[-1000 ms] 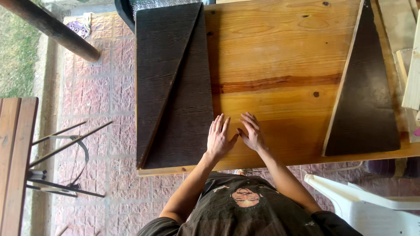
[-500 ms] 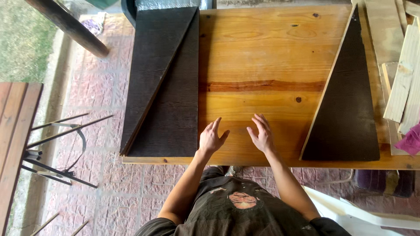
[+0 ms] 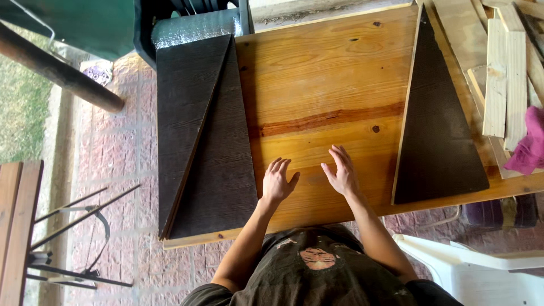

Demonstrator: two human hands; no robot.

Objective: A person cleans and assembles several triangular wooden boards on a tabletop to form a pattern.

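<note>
Wooden tabletop under both flat, open, empty hands: left hand, right hand.

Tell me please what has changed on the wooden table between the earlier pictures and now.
The left hand and right hand were close together a second ago, almost touching; now they lie apart, flat on the wooden table, fingers spread. Nothing was taken hold of or let go. The two dark triangular boards on the left and the dark triangular board on the right stayed where they were.

Head cam, straight down over wooden table, mid-range, single view.
</note>
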